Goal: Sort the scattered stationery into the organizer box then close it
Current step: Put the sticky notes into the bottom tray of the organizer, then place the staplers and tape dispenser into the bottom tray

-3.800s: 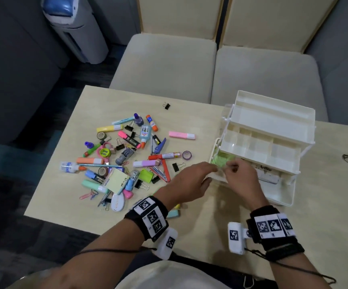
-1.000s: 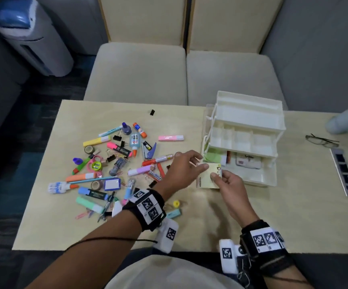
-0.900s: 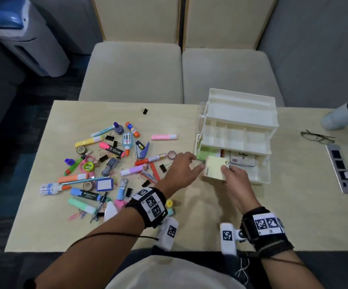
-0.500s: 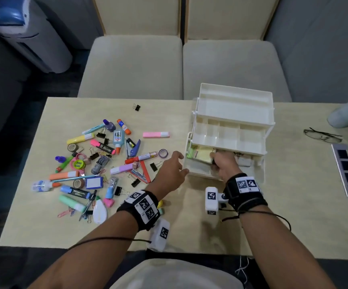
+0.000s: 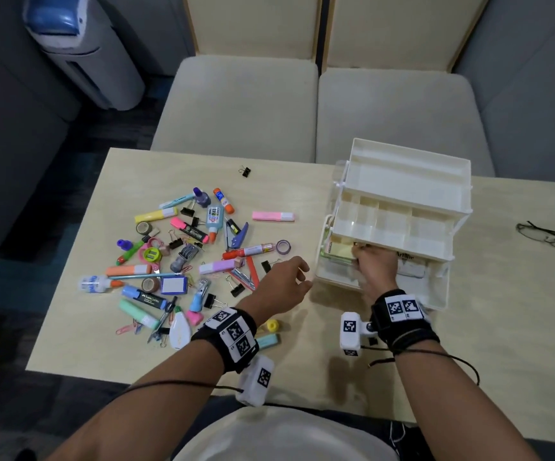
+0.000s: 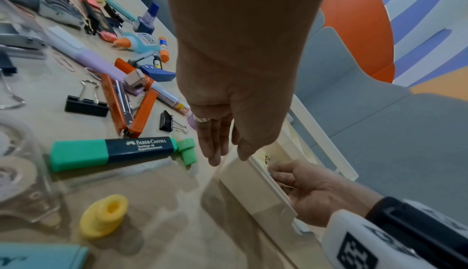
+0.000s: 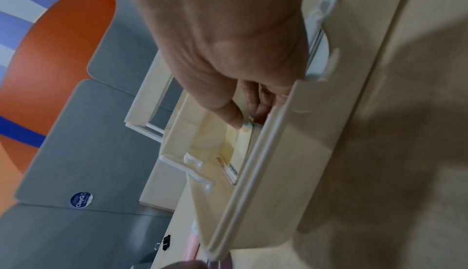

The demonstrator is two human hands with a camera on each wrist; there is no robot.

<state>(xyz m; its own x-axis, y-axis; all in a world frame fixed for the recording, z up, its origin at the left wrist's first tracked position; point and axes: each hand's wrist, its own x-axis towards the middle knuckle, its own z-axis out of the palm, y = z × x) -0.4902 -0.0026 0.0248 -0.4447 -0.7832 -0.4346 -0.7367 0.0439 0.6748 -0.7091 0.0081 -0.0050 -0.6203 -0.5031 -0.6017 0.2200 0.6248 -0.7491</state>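
1. Head view: the right hand (image 5: 374, 266) reaches into the bottom compartment of the organizer box (image 5: 399, 207), fingers curled on a yellow sticky-note pad (image 5: 339, 251) at its left end. The left hand (image 5: 281, 284) hovers above the table (image 5: 302, 181) between the box and the scattered pile, fingers loosely spread and holding nothing. A white marker appears to lie in the bottom compartment; the tiered trays look bare. I judge the sorting barely begun: highlighters, glue bottles, binder clips and tape rolls are all left on the table, and the lid stands open.

2. Left wrist view: the left hand's fingers (image 6: 212, 149) hang straight just beside the box's near corner. A green highlighter (image 6: 111, 151) and a yellow ring (image 6: 105, 215) lie close below (an easy next reach).

3. Right wrist view: thumb and fingertips (image 7: 233, 115) pinch the pad's edge against the inside of the front wall (image 7: 255, 153). The tray overhead leaves a narrow slot, so the hand must draw back toward the person; open table lies in front.
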